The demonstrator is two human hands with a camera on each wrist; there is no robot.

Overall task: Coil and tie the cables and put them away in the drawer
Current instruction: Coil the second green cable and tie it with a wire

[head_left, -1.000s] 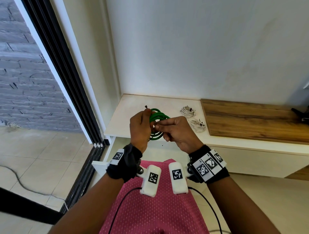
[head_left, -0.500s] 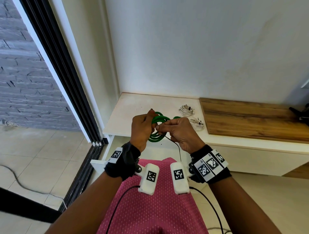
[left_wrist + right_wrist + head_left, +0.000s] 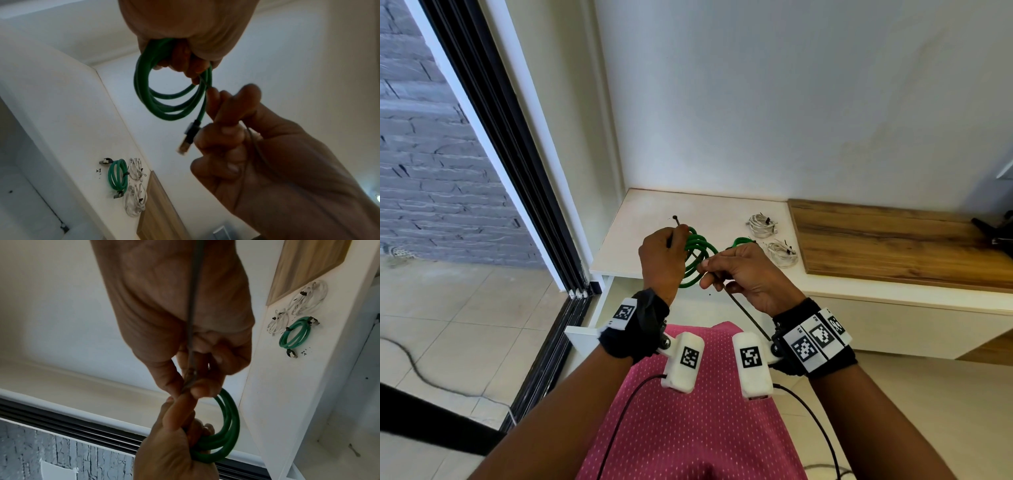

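My left hand point(image 3: 661, 260) grips a coiled green cable point(image 3: 697, 255) in front of the cabinet, with the head end of a thin black tie point(image 3: 675, 218) sticking up past its thumb. My right hand point(image 3: 726, 270) pinches the tie's tail point(image 3: 743, 310) close to the coil, and the tail runs back toward my right wrist. In the left wrist view the green coil point(image 3: 164, 104) hangs below the fist with its plug point(image 3: 188, 139) dangling. The right wrist view shows the tie point(image 3: 193, 305) crossing the palm to the coil point(image 3: 224, 426).
On the white cabinet top point(image 3: 654, 212) lie a tied green coil point(image 3: 117, 175) and two tied white coils point(image 3: 761, 224) point(image 3: 780, 251), beside a wooden board point(image 3: 893, 246). An open drawer point(image 3: 592, 329) juts out below my left wrist. A sliding door frame point(image 3: 517, 171) stands at the left.
My right hand has drawn the black tie's tail out toward my body, so a longer length trails from its fingers. The left hand keeps its hold on the coil.
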